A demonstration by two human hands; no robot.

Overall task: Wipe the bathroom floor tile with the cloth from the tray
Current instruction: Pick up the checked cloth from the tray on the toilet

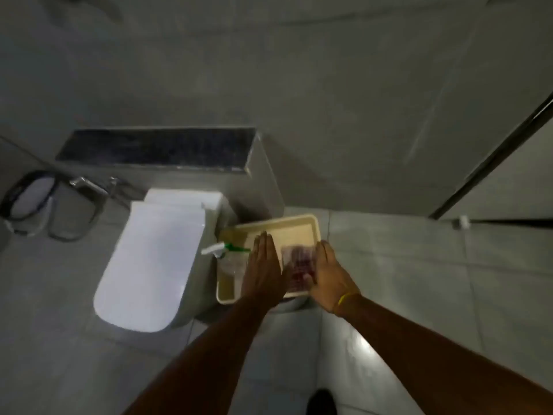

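Observation:
A cream tray (302, 224) stands raised on something beside the toilet, above the grey floor tiles (404, 265). In it lies a folded cloth (299, 262) with a red and white pattern, blurred. My left hand (263, 271) hovers flat over the tray's middle, fingers straight and together, just left of the cloth. My right hand (329, 274) is at the cloth's right edge, its thumb side against it; whether it grips the cloth is unclear. A clear spray bottle (229, 256) with a white and green trigger stands in the tray's left part.
A white toilet (152, 265) with its lid down stands left of the tray, under a tiled ledge (155, 148). A bin (71, 211) and a hand sprayer (86, 184) are at the far left. A door edge (490, 163) runs along the right.

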